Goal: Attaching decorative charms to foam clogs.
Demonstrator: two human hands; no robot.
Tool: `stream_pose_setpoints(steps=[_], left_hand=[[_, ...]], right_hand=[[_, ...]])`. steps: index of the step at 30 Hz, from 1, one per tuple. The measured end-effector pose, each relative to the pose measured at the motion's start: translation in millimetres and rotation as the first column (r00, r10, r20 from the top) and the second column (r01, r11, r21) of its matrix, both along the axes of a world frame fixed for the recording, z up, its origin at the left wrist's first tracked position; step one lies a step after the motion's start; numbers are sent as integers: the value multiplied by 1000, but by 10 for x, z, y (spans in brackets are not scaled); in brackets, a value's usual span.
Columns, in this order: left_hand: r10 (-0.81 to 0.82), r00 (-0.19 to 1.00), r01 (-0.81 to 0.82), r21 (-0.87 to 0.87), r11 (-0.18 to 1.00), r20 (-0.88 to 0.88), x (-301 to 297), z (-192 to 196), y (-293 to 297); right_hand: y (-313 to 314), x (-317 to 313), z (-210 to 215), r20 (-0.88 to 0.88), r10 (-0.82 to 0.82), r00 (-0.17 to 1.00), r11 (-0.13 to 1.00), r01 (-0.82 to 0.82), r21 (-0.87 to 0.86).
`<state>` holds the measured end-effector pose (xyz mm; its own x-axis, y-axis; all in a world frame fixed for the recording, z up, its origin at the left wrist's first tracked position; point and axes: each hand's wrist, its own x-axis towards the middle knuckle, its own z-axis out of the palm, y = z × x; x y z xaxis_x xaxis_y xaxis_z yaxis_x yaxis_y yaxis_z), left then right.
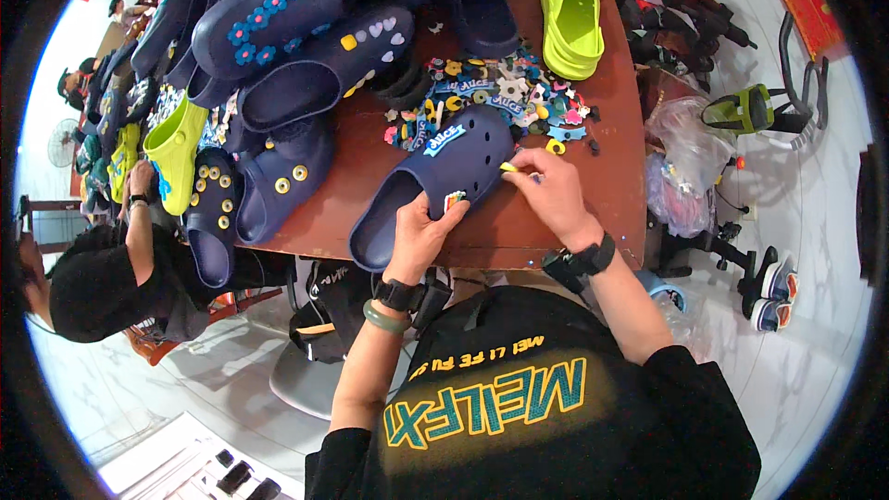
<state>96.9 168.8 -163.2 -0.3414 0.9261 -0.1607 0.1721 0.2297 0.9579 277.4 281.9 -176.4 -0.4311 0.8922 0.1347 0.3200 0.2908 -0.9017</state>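
A navy foam clog [472,162] with round holes lies on the brown table, its toe pointing away to the right. My left hand [421,231] is closed on its near side, the thumb next to a small colourful charm [454,200]. Across its upper sits a blue lettered charm [446,138]. Beside the clog's right edge, my right hand [554,193] pinches a small yellow charm [508,168], partly hidden by the fingers. A heap of mixed shoe charms [509,91] spreads just beyond the clog, with a yellow flower charm [555,145] near my right hand.
Navy clogs [287,97], some decorated with blue flowers or round charms, are piled at the left. One lime clog [572,23] stands at the far right of the table. A co-worker's arm [141,236] reaches in by another lime clog [176,153]. Plastic bags [681,176] hang past the right edge.
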Motion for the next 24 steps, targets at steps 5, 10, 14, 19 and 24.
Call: stream_pose_setpoints(steps=[5, 10, 14, 19, 24], left_hand=[[-25, 999, 25, -13, 1000, 34, -11, 9, 13], [-64, 983, 70, -29, 997, 175, -62, -56, 4], [-68, 976, 71, -6, 997, 205, -57, -70, 17], [-124, 988, 124, 1, 992, 97, -93, -90, 30], [-137, 977, 134, 26, 991, 162, -108, -167, 32]], right_hand=[[-254, -243, -21, -83, 110, 990, 923, -71, 379], [-296, -246, -98, 50, 44, 998, 797, -65, 601], [-315, -231, -112, 54, 44, 998, 783, -68, 618], [-439, -125, -88, 197, 108, 975, 734, -211, 645], [-375, -199, -115, 136, 113, 984, 782, -172, 599]])
